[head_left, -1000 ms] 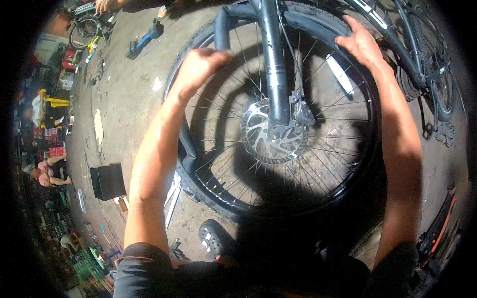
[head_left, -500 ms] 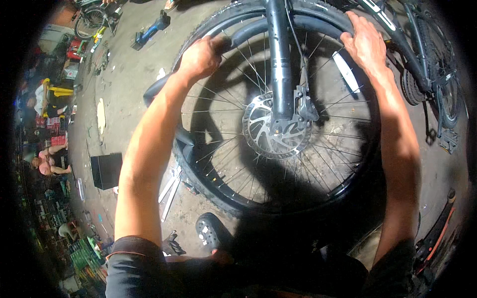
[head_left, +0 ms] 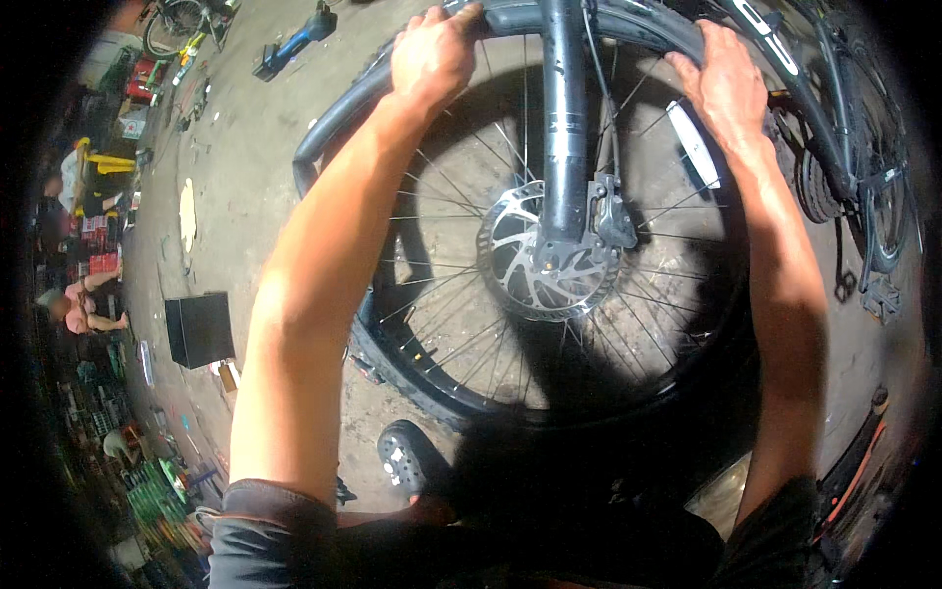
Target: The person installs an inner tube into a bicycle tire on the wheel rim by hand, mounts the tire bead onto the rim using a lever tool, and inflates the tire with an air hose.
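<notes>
We see both hands pressed on the far arc of a bicycle wheel (head_left: 549, 245) that stands upright in the middle of the scene, held in a dark fork (head_left: 564, 118). The left hand (head_left: 432, 54) curls over the tyre (head_left: 648, 25) to the left of the fork, fingers wrapped on the rubber; the right hand (head_left: 726, 83) lies flat on it to the right of the fork, fingers spread, so the two hands sit well apart with the fork leg between them. On the left side a black inner tube (head_left: 329, 123) bulges out from the rim, loose of the tyre. At the hub we see a silver brake disc (head_left: 535, 260) with the caliper (head_left: 610, 214) just beside it. On the concrete floor (head_left: 245, 216) to the left stands a black box (head_left: 199, 329), and far left lies a blue tool (head_left: 294, 44). A shoe (head_left: 407, 461) rests near the wheel's lower edge. At the right, a pedal (head_left: 878, 294) of the bicycle shows.
</notes>
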Tool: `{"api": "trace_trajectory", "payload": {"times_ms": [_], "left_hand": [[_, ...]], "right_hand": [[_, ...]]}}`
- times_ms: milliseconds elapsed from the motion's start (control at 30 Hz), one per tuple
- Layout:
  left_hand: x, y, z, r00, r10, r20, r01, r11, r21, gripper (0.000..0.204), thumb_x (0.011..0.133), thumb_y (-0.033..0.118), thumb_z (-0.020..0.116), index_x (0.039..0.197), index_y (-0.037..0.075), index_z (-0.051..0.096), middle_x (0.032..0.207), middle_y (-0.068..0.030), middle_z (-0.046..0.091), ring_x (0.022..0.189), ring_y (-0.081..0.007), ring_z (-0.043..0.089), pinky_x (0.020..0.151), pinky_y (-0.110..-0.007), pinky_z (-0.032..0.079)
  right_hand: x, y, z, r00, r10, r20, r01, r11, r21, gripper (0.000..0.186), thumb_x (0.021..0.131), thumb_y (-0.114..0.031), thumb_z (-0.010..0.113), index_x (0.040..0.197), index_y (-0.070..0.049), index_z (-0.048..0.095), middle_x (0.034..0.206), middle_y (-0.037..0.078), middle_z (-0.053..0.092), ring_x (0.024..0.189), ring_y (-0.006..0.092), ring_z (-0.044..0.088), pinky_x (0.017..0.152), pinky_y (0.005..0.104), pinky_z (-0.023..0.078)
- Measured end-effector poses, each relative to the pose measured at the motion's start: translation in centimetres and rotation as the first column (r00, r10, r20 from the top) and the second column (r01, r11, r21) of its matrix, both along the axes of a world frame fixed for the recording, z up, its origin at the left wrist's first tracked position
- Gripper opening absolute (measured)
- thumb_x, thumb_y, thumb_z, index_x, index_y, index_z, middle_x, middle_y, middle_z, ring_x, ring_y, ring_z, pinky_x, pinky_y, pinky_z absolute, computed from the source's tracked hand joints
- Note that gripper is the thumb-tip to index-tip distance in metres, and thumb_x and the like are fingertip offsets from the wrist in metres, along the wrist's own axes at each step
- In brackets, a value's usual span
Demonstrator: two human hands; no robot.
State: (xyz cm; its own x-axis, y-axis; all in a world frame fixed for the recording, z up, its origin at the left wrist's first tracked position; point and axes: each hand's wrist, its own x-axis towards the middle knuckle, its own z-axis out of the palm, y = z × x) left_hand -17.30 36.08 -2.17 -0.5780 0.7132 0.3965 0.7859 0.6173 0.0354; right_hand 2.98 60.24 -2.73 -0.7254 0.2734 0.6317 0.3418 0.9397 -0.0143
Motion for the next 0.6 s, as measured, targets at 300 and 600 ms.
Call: {"api": "trace_trajectory", "payload": {"times_ms": [300,600], "left_hand": [[2.4,-4.4,2.1,0.966,-0.248,-0.069,0.198,0.887,-0.416,0.062,0.082,0.026,0.062,0.139,0.023,0.037,0.123,-0.0183,0.048,0.111,-0.0351,0.048,0.094,-0.042,0.041],[-2.2,-21.4,4.9,0.944,0.242,0.226,-0.162,0.933,-0.321,0.043,0.089,0.028,0.055,0.131,0.019,0.048,0.123,-0.0158,0.052,0.115,-0.0335,0.051,0.097,-0.041,0.042]], "right_hand": [[0.6,-1.0,-1.7,0.972,-0.235,-0.003,0.232,0.962,-0.147,0.06,0.081,-0.037,0.063,0.131,-0.01,0.044,0.127,0.014,0.048,0.12,0.0331,0.042,0.093,0.0549,0.037],[-5.0,-19.9,4.8,0.856,0.432,-0.283,-0.405,0.222,-0.887,0.039,0.087,-0.02,0.061,0.119,0.0,0.054,0.101,0.008,0.061,0.085,0.0163,0.06,0.067,0.0255,0.05]]}}
